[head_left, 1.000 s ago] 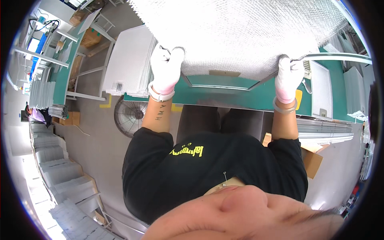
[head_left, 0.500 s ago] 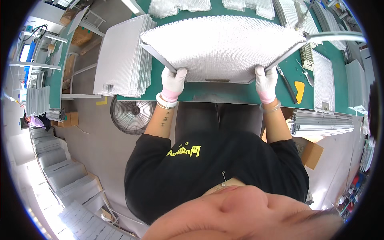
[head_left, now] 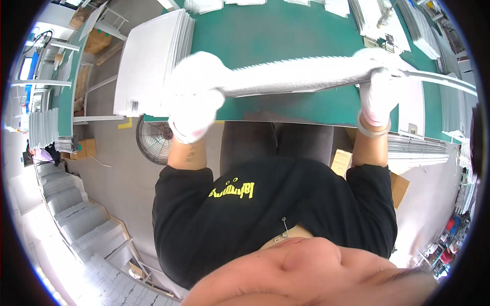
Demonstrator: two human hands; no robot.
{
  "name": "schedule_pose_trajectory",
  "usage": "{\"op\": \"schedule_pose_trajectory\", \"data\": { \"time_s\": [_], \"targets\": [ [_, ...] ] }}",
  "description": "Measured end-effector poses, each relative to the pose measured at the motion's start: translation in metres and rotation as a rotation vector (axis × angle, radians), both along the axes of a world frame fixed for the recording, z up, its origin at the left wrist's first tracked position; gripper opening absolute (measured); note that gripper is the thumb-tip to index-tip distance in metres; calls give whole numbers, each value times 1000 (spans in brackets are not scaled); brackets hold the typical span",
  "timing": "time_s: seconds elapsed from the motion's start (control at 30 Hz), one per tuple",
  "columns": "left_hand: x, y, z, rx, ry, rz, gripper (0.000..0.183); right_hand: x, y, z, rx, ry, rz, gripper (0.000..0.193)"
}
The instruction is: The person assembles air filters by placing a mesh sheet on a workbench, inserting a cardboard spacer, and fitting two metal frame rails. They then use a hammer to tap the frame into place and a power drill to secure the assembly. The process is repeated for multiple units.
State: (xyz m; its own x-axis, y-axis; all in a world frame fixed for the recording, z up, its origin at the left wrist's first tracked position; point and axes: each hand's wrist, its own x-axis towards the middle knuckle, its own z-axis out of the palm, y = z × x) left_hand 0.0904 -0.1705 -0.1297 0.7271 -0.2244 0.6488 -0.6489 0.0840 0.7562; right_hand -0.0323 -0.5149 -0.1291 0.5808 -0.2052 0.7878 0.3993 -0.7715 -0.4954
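Note:
A white framed mesh panel (head_left: 296, 76) is tilted nearly edge-on above the green tabletop (head_left: 270, 35). My left hand (head_left: 196, 109), in a white glove, grips its left end; motion blurs the fingers and the corner there. At the opposite end my right hand (head_left: 377, 99), also gloved, is closed on the frame, with the thumb on the near side. A pale curved bar (head_left: 439, 80) runs rightward from beside that hand; whether it touches the panel I cannot tell.
A stack of white mesh sheets (head_left: 145, 66) stands left of my left hand. More mesh pieces (head_left: 301, 2) lie along the far edge, with stacks (head_left: 421, 33) at the far right. A floor fan (head_left: 152, 143) stands below the table's left end; boxes (head_left: 399, 189) sit at right.
The panel has tipped from showing its broad face to nearly edge-on. My hands have spread apart to its two ends, uncovering tabletop behind it. The yellow tool and handled tool at right are now hidden.

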Motion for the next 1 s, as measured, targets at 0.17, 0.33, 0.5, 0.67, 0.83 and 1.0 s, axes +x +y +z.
{"op": "schedule_pose_trajectory", "data": {
  "time_s": [0.17, 0.33, 0.5, 0.67, 0.83, 1.0],
  "targets": [
    [0, -1, -6, -33, -186, -1198, 45, -59, 39, 20, 456, 87, 594, 33],
    [4, 6, -41, 722, -87, -1187, 81, -76, 29, -3, 50, -19, 1109, 28],
    [22, 10, -86, 1030, -203, -777, 60, -94, 41, -7, 53, 42, 1029, 34],
    [45, 23, -106, 1118, -314, -649, 43, -98, 44, -14, 78, -9, 969, 33],
    [52, -14, -74, 839, -174, -496, 45, -99, 50, -17, 103, -36, 922, 33],
    [22, -56, -99, 1171, -7, -857, 51, -100, 54, -15, 115, -36, 869, 34]
  ]
}}
